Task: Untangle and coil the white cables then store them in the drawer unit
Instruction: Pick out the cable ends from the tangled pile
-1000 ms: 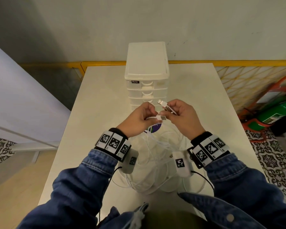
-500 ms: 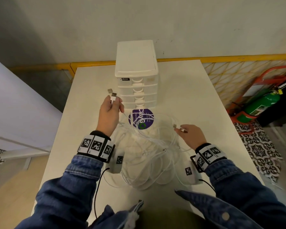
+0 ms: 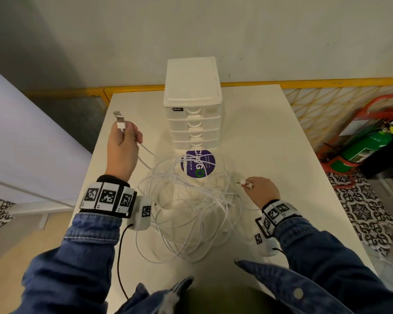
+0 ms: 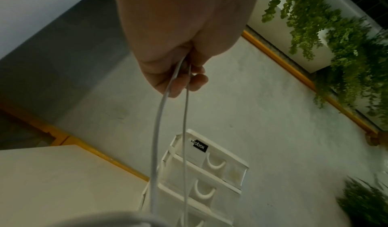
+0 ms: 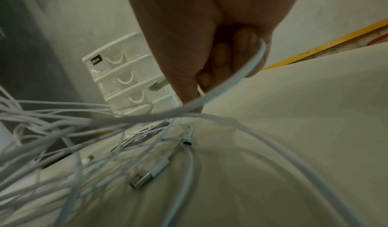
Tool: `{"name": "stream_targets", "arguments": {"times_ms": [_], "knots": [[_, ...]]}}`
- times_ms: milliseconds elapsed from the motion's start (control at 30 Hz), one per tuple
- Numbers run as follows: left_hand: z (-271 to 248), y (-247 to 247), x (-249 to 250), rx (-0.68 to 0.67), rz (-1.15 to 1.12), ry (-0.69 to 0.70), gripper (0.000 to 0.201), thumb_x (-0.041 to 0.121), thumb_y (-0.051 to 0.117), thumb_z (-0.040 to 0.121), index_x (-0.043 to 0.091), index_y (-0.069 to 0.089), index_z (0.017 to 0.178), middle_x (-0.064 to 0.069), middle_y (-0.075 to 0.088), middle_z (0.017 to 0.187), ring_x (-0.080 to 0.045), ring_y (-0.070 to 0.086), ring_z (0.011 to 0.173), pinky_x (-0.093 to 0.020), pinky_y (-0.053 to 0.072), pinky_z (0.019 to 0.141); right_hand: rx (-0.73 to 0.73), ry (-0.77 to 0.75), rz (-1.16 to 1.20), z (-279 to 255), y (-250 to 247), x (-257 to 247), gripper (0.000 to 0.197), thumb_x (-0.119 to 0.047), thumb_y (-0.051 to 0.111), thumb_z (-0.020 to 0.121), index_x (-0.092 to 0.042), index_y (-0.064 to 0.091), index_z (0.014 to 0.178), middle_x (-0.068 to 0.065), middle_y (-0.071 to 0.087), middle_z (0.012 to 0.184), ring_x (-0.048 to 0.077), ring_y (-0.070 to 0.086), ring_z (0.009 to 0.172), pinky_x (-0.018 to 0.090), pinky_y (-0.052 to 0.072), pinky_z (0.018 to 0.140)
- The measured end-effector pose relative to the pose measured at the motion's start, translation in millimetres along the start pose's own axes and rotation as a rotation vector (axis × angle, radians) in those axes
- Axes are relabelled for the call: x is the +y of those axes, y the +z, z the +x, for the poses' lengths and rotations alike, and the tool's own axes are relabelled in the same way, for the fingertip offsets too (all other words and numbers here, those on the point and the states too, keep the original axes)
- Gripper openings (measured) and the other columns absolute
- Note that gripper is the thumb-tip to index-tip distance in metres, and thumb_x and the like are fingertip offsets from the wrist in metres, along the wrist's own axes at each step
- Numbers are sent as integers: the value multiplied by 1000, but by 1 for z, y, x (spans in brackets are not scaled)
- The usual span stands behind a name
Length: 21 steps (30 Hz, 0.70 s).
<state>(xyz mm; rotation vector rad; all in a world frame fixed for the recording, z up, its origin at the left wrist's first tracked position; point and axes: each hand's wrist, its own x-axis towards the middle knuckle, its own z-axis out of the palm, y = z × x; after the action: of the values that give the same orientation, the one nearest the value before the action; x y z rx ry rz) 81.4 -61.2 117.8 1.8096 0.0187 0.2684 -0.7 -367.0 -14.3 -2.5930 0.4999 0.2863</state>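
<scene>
Hands: left fisted on cable; right apparently pinching plug.

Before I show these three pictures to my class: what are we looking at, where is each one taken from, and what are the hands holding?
No machine here: a person works with bare hands, wearing cameras. The wide picture comes from a head camera looking down; the other two come from cameras on each wrist, looking along the hand. On the white table stand a small white drawer unit, a round purple sticker and a tangled pile of white cables. The left hand is raised, gripping cable just below its metal plug. The right hand, low by the pile, pinches another cable end.
</scene>
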Motion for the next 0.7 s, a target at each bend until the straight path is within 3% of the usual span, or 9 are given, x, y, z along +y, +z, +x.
{"name": "stream_targets", "arguments": {"times_ms": [200,367,533,700], "knots": [[-8,7,3,-110,77,76,21,18,32,103,8,47,91,-2,50,70,-2,43,55,-22,36,61,-153,-124,-186,13,12,-6,32,-21,46,93,-23,58,122,7,53,120,28,56,109,33,44,88],[-1,-9,11,-30,8,64,23,19,33,103,23,46,84,2,48,70,-7,42,59,-26,35,59,-195,-141,-278,18,13,-5,35,-28,53,91,-27,47,125,8,48,119,30,57,101,38,48,85],[10,-22,22,38,-25,46,23,19,33,103,24,45,83,5,48,71,-4,41,58,-23,35,56,-162,-257,-273,22,9,-2,28,-26,60,87,-20,56,114,-1,47,122,25,60,91,32,46,76],[10,-9,23,-57,48,101,22,21,33,102,23,46,85,4,47,70,-7,42,59,-24,36,59,-226,-380,-299,21,7,-3,29,-25,56,90,-20,58,119,-9,49,129,20,59,101,30,46,84]]}}
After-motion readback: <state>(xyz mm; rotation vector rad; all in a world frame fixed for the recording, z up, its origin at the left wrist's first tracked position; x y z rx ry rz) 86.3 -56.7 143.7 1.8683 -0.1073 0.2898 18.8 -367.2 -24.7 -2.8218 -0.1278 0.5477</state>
